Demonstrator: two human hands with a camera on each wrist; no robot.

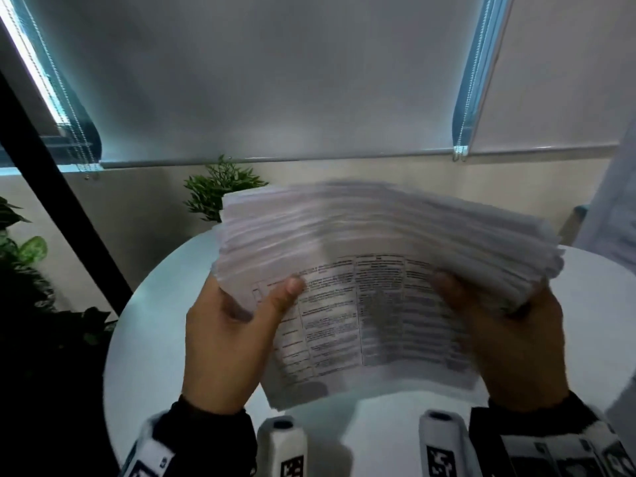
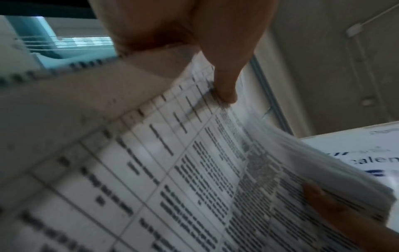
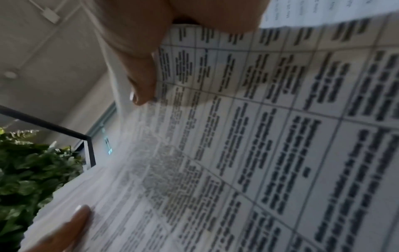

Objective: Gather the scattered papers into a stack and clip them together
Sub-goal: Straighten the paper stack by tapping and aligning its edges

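Stack's far edges motion-blurred, table text unreadable. Thick paper stack (image 1: 378,263), sheets fanned and uneven, printed table on top, held above round white surface (image 1: 155,321). Left hand (image 1: 227,342) grip closed on left edge, right hand (image 1: 509,339) on right edge

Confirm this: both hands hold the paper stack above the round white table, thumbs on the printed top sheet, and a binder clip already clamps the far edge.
Wrong on the clip. The head view shows no clip on the paper stack; its far edges are loose and fanned. The rest stands: the left hand and right hand hold it above the round white table, thumbs on the printed sheet.
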